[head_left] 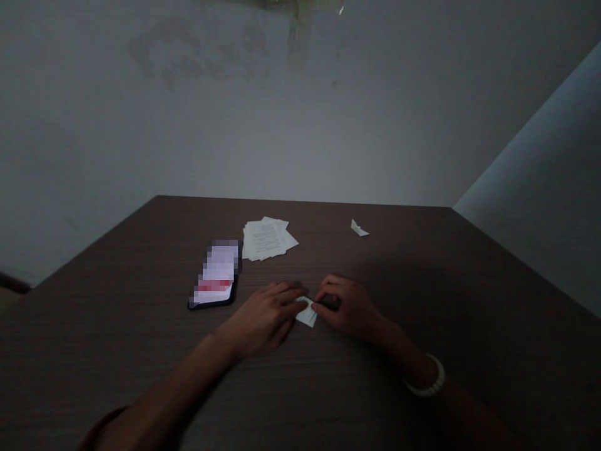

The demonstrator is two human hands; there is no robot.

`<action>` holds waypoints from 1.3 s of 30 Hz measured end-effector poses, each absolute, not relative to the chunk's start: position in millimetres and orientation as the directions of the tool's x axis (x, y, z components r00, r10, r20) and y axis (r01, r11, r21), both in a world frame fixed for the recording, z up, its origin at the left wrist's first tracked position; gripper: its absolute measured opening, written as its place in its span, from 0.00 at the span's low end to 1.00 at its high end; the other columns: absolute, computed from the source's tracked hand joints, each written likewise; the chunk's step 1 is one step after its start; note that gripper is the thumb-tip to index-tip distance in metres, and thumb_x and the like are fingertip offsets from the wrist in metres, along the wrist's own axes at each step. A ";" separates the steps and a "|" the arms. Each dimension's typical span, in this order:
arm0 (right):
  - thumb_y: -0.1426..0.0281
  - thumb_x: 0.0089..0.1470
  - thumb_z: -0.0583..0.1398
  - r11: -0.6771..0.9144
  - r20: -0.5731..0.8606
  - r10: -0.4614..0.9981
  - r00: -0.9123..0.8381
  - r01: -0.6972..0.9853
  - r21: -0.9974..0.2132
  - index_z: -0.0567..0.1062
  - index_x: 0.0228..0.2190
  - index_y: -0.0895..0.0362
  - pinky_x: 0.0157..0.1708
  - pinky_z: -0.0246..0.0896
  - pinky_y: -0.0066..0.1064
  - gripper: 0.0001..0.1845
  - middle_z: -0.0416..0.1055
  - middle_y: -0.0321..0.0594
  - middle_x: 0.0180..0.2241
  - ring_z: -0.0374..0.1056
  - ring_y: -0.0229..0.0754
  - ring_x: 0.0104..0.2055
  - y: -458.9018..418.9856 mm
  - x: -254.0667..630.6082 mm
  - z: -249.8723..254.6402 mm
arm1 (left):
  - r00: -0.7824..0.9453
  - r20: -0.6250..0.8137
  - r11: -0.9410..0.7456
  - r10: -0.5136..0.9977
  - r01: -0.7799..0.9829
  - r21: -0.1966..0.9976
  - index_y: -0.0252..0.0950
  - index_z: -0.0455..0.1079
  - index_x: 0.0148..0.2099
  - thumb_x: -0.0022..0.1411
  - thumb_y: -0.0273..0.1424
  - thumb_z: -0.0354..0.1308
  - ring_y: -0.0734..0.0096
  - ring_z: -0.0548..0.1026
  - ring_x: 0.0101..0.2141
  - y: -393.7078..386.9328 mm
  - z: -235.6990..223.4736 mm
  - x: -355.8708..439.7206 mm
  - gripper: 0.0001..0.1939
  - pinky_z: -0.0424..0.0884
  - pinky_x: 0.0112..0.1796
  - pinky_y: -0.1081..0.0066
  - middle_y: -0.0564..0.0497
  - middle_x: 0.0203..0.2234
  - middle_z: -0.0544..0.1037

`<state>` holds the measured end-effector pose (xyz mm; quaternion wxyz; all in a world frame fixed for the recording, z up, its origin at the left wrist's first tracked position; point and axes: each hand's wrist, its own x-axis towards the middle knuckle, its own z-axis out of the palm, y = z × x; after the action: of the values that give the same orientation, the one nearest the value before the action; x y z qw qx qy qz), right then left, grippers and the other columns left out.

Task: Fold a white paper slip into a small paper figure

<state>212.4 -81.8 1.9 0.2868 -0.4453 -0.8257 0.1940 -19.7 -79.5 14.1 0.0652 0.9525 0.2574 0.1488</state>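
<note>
A small folded piece of white paper [307, 316] with faint printed marks lies on the table between my two hands. My left hand [270, 316] reaches in from the left, its fingertips pressing the paper's upper left part against the tabletop and hiding that side. From the right, my right hand [347, 307] pinches the paper's right edge between thumb and forefinger, the other fingers curled. A pale beaded bracelet [437, 379] circles the right wrist.
The dark wooden table [300, 401] ends at a grey wall. Left of my hands lies a phone [217, 272] with its screen lit. Beyond it is a loose stack of printed paper sheets [265, 240]. A small folded paper boat [359, 228] sits toward the back right.
</note>
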 end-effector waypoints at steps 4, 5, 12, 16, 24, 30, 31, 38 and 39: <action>0.69 0.51 0.65 0.539 0.309 0.840 -0.446 0.626 -0.563 0.77 0.30 0.54 0.34 0.59 0.28 0.03 0.73 0.37 0.34 0.68 0.37 0.33 -81.6 213.5 2.0 | 0.824 0.256 -0.860 0.505 0.454 0.233 0.37 0.69 0.55 0.65 0.29 0.53 0.52 0.67 0.56 -80.4 14.2 -19.9 0.17 0.68 0.52 0.51 0.44 0.55 0.72; 0.69 0.51 0.65 0.542 0.309 0.838 -0.449 0.624 -0.563 0.77 0.31 0.54 0.33 0.59 0.28 0.02 0.73 0.37 0.35 0.68 0.37 0.32 -81.5 213.7 2.2 | 0.826 0.254 -0.860 0.504 0.452 0.236 0.37 0.69 0.55 0.65 0.29 0.53 0.52 0.67 0.55 -80.5 14.4 -19.7 0.17 0.68 0.52 0.51 0.44 0.54 0.72; 0.72 0.52 0.63 0.547 0.300 0.833 -0.465 0.614 -0.569 0.78 0.31 0.54 0.32 0.58 0.27 0.02 0.73 0.37 0.35 0.67 0.36 0.32 -80.7 214.2 1.6 | 0.835 0.239 -0.865 0.496 0.450 0.221 0.36 0.69 0.55 0.67 0.29 0.51 0.54 0.69 0.52 -81.3 15.4 -18.2 0.16 0.69 0.50 0.53 0.44 0.53 0.73; 0.73 0.53 0.63 0.559 0.308 0.825 -0.473 0.607 -0.565 0.77 0.31 0.55 0.33 0.59 0.27 0.02 0.72 0.37 0.35 0.68 0.37 0.33 -79.8 215.4 -0.2 | 0.835 0.254 -0.871 0.488 0.448 0.201 0.35 0.69 0.55 0.67 0.29 0.52 0.55 0.70 0.51 -82.7 14.9 -17.3 0.16 0.69 0.50 0.54 0.44 0.52 0.74; 0.74 0.52 0.62 0.564 0.306 0.822 -0.481 0.606 -0.562 0.77 0.32 0.55 0.34 0.59 0.28 0.04 0.73 0.37 0.35 0.68 0.37 0.34 -77.9 214.3 1.9 | 0.864 0.247 -0.899 0.439 0.418 0.132 0.33 0.70 0.52 0.67 0.26 0.49 0.55 0.71 0.50 -85.9 19.7 -13.0 0.14 0.72 0.47 0.54 0.43 0.51 0.74; 0.74 0.53 0.62 0.557 0.308 0.827 -0.471 0.609 -0.564 0.77 0.31 0.55 0.32 0.58 0.27 0.03 0.73 0.37 0.35 0.67 0.35 0.31 -78.9 214.5 1.4 | 0.863 0.257 -0.900 0.435 0.410 0.146 0.30 0.69 0.53 0.66 0.25 0.50 0.53 0.70 0.53 -86.5 19.3 -12.3 0.15 0.73 0.49 0.54 0.39 0.52 0.74; 0.74 0.53 0.62 0.562 0.313 0.824 -0.473 0.608 -0.561 0.77 0.31 0.55 0.32 0.58 0.27 0.03 0.73 0.37 0.35 0.67 0.36 0.31 -78.9 214.7 1.1 | 0.859 0.262 -0.898 0.440 0.412 0.156 0.30 0.69 0.54 0.66 0.25 0.50 0.53 0.69 0.53 -86.3 18.6 -12.8 0.16 0.73 0.49 0.54 0.39 0.52 0.74; 0.74 0.53 0.62 0.580 0.321 0.811 -0.489 0.603 -0.548 0.77 0.32 0.55 0.33 0.59 0.27 0.04 0.73 0.37 0.36 0.68 0.36 0.33 -79.2 216.4 -1.9 | 0.828 0.255 -0.864 0.500 0.455 0.217 0.32 0.68 0.57 0.64 0.30 0.55 0.52 0.71 0.52 -80.8 14.0 -20.8 0.20 0.71 0.52 0.52 0.41 0.52 0.74; 0.74 0.53 0.61 0.580 0.321 0.811 -0.489 0.605 -0.546 0.77 0.33 0.55 0.33 0.59 0.27 0.04 0.73 0.38 0.36 0.68 0.37 0.33 -79.5 216.6 -2.2 | 0.830 0.245 -0.862 0.501 0.454 0.226 0.32 0.67 0.57 0.63 0.31 0.56 0.52 0.71 0.52 -80.1 14.0 -21.7 0.21 0.70 0.52 0.52 0.41 0.51 0.74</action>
<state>216.6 -79.5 -2.2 0.2815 -0.4199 -0.8431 0.1835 -21.7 -80.1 14.0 0.0792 0.9532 0.2505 0.1494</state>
